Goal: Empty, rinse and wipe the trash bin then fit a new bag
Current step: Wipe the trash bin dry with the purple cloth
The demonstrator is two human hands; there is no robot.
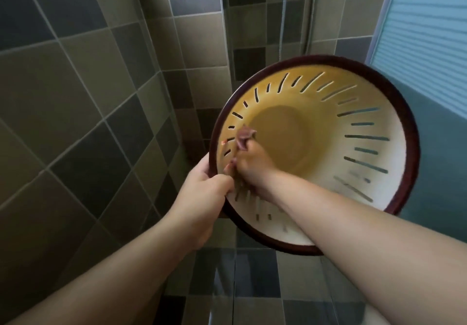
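Observation:
A round cream trash bin [353, 112] with slotted walls and a dark red rim is held tilted in the air, its mouth facing me. My left hand [202, 198] grips the rim at the bin's lower left edge. Inside the bin, my right hand [249, 164] holds a small crumpled pinkish cloth [245, 137] against the inner wall on the left side. The bin's bottom looks bare.
Grey and dark tiled walls [75, 97] meet in a corner behind the bin. A thin shower hose [307, 21] hangs down the back wall. A frosted blue panel [427, 34] stands at the right. Tiled floor [252, 286] lies below.

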